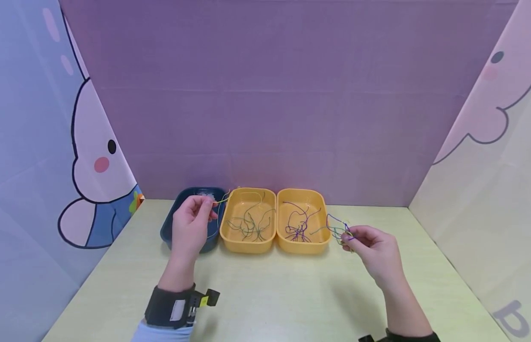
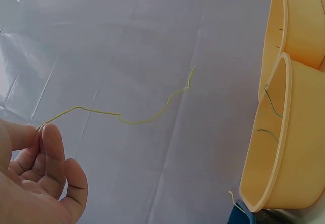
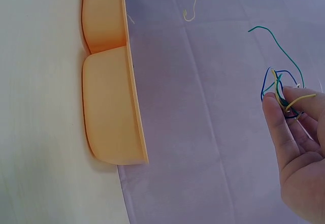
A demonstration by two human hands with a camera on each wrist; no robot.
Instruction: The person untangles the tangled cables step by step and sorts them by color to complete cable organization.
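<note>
My left hand [image 1: 191, 225] is raised over the dark blue box [image 1: 168, 232] and pinches one end of a thin yellow wire [image 2: 99, 112] between thumb and index finger. The wire's wavy free end points away from the fingertips. To the right of the boxes, my right hand [image 1: 378, 251] holds a small tangle of blue, green and yellow wires [image 3: 278, 89] in its fingertips, with one green strand sticking out. Green wires [image 1: 250, 229] lie in the middle yellow box [image 1: 248, 246]. In the right yellow box [image 1: 304, 247] are blue-purple wires [image 1: 298, 232].
The three boxes stand side by side on the pale table [image 1: 282, 294], close to the purple backdrop [image 1: 265, 104]. Printed cartoon panels [image 1: 30, 190] flank the table on both sides. My left hand hides part of the blue box's inside.
</note>
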